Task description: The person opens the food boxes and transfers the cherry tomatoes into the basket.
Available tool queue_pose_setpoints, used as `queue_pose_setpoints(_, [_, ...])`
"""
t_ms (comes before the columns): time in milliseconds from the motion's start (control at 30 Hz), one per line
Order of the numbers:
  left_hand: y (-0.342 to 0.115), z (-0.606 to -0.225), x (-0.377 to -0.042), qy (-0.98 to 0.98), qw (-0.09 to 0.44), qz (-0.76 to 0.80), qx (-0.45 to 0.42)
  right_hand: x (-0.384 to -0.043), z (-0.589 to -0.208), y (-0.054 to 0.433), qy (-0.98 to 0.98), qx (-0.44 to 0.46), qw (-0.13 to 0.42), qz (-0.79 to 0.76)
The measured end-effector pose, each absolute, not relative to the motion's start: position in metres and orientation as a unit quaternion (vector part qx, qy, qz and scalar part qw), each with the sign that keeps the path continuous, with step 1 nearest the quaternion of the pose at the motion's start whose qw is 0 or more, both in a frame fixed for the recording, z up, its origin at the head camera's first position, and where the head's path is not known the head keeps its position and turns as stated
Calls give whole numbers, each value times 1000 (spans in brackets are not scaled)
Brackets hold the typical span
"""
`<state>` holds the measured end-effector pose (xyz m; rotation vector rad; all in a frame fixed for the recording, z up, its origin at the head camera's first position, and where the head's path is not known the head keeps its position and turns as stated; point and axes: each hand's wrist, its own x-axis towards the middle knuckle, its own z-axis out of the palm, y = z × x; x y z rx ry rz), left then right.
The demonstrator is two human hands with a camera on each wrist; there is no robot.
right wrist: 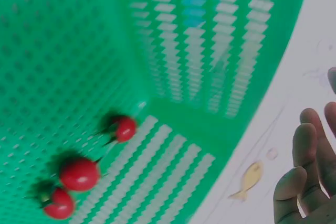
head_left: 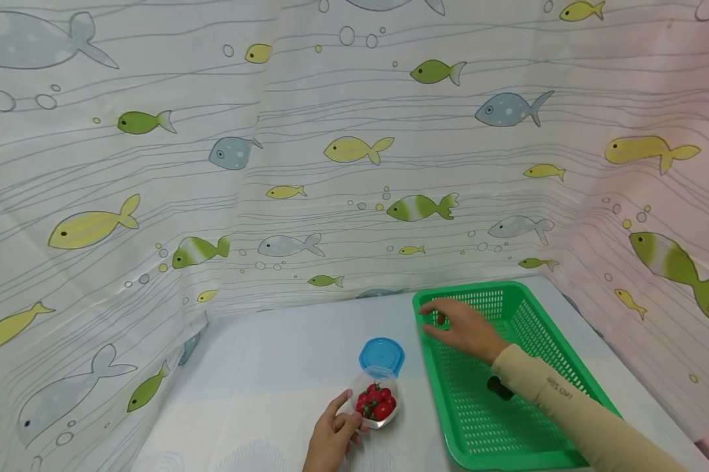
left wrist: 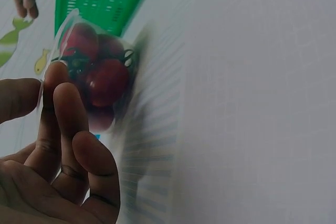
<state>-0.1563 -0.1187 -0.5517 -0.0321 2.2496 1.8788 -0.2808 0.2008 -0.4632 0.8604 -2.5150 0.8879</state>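
My left hand (head_left: 331, 438) pinches the rim of a small clear plastic container (head_left: 375, 424) between thumb and fingers. Several cherry tomatoes (head_left: 378, 401) with green stems fill it, and in the left wrist view they press against its clear wall. My right hand (head_left: 462, 329) hovers over the far left part of a green perforated basket (head_left: 440, 400), fingers loosely bent, with nothing between them. Inside that basket, the right wrist view has 3 tomatoes (right wrist: 80, 174) lying near a corner; the right arm hides part of the basket in the head view.
A blue lid (head_left: 381, 354) lies on the white table just behind the container, left of the basket. A curtain (head_left: 354, 196) printed with fish hangs around the back and sides of the table (head_left: 260, 373).
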Motion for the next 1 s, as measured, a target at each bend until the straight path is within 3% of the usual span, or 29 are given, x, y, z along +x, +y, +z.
queue_pose_setpoints(433, [-122, -552, -154, 762, 108, 638, -4, -251, -455, 158, -877, 375, 109, 280])
queue_pose_setpoints(1000, [-122, -548, -152, 759, 112, 641, -1, -235, -450, 124, -868, 430, -99, 227])
